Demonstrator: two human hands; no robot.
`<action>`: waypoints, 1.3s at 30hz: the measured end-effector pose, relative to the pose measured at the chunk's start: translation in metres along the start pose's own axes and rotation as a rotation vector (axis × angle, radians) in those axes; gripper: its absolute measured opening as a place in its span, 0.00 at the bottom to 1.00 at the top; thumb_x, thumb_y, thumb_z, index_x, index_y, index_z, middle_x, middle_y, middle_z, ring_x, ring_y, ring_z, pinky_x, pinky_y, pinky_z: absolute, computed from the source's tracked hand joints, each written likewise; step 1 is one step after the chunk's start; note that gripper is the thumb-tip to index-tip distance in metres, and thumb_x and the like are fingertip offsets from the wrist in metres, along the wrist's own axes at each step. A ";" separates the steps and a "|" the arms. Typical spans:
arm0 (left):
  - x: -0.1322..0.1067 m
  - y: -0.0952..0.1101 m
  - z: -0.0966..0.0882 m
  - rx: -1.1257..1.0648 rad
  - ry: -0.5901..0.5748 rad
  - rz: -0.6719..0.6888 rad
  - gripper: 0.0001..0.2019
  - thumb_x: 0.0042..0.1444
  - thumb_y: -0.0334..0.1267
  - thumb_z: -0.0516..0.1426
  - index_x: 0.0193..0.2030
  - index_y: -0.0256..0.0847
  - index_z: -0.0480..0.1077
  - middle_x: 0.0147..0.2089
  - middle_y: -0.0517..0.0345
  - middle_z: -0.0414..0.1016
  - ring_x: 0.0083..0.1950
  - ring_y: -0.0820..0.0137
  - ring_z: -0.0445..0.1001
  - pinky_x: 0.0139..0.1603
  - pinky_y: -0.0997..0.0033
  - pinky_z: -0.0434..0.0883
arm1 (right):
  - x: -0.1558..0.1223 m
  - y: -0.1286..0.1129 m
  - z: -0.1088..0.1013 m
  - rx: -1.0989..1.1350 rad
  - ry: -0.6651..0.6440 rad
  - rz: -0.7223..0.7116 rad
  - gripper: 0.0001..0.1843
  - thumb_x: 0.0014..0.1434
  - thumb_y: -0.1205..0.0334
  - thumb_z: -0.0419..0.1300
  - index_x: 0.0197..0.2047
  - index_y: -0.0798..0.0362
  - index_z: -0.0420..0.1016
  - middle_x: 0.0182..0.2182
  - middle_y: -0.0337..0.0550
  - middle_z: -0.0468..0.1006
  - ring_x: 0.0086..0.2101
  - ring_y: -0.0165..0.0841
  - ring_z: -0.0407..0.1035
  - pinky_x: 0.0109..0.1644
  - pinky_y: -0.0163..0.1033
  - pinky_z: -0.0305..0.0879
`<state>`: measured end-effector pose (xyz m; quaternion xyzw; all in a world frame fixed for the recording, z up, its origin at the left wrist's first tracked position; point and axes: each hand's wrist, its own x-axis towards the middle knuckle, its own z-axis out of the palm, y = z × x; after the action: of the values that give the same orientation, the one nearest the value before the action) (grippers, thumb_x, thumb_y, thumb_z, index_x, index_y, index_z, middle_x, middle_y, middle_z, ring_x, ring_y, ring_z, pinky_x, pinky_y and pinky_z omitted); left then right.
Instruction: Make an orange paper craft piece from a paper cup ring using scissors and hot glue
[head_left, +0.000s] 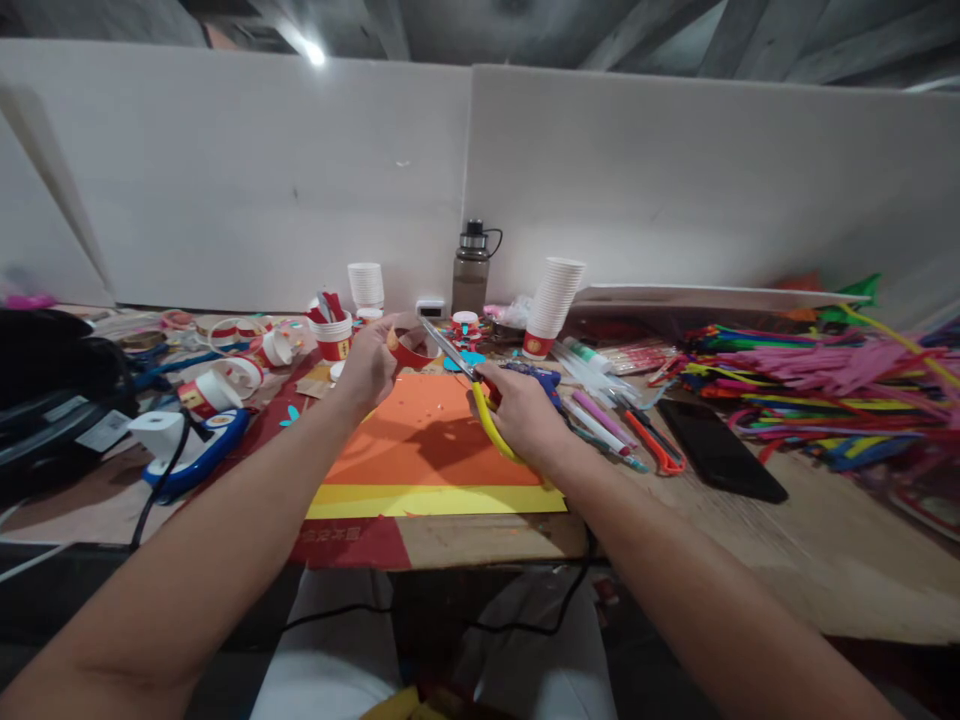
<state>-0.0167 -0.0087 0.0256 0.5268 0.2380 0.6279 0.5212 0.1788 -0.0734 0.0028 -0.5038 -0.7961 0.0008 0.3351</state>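
Observation:
My left hand (373, 362) is closed on a cut paper cup piece (420, 357), red outside and curved like a ring. My right hand (521, 410) grips a pair of scissors (457, 357) with yellow handles. The metal blades point up and left, their tips close to the cup piece; I cannot tell whether they touch it. Below both hands lie orange paper sheets (397, 440) with a yellow sheet (442, 500) showing at the front edge. Small scraps dot the orange surface.
Stacked paper cups (556, 300) and a water bottle (471, 270) stand at the back. Pens (600, 420), an orange-handled cutter (652, 445), a black phone (720, 450) and bundled pipe cleaners (817, 370) lie right. A blue power strip (202, 460) with a charger sits left.

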 end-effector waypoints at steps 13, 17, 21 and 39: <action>-0.003 0.007 -0.001 0.030 -0.099 -0.086 0.12 0.43 0.37 0.66 0.28 0.36 0.67 0.23 0.63 0.67 0.23 0.78 0.64 0.21 0.79 0.61 | -0.001 -0.004 -0.004 -0.018 -0.023 0.041 0.04 0.56 0.61 0.55 0.33 0.50 0.70 0.24 0.37 0.70 0.24 0.29 0.59 0.30 0.35 0.50; -0.002 0.008 -0.002 0.072 -0.135 -0.069 0.10 0.45 0.37 0.64 0.28 0.36 0.67 0.24 0.61 0.68 0.22 0.78 0.64 0.21 0.78 0.62 | -0.001 -0.004 -0.003 0.000 -0.017 0.040 0.04 0.56 0.62 0.55 0.33 0.50 0.70 0.23 0.37 0.70 0.23 0.29 0.59 0.29 0.34 0.50; 0.001 0.005 -0.005 0.069 -0.050 -0.015 0.10 0.46 0.38 0.63 0.30 0.37 0.67 0.25 0.62 0.69 0.23 0.76 0.69 0.23 0.77 0.65 | -0.002 -0.003 -0.002 0.020 -0.032 0.058 0.04 0.56 0.62 0.55 0.33 0.50 0.70 0.23 0.37 0.70 0.23 0.29 0.59 0.29 0.34 0.51; -0.003 0.006 -0.007 0.121 -0.213 -0.068 0.12 0.49 0.41 0.64 0.29 0.34 0.69 0.24 0.58 0.71 0.21 0.77 0.68 0.20 0.78 0.62 | -0.003 -0.002 -0.003 -0.113 -0.024 0.004 0.10 0.59 0.61 0.53 0.41 0.52 0.73 0.29 0.43 0.77 0.28 0.34 0.65 0.32 0.36 0.51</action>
<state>-0.0256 -0.0119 0.0274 0.6126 0.2365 0.5350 0.5316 0.1792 -0.0778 0.0044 -0.5234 -0.7980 -0.0375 0.2963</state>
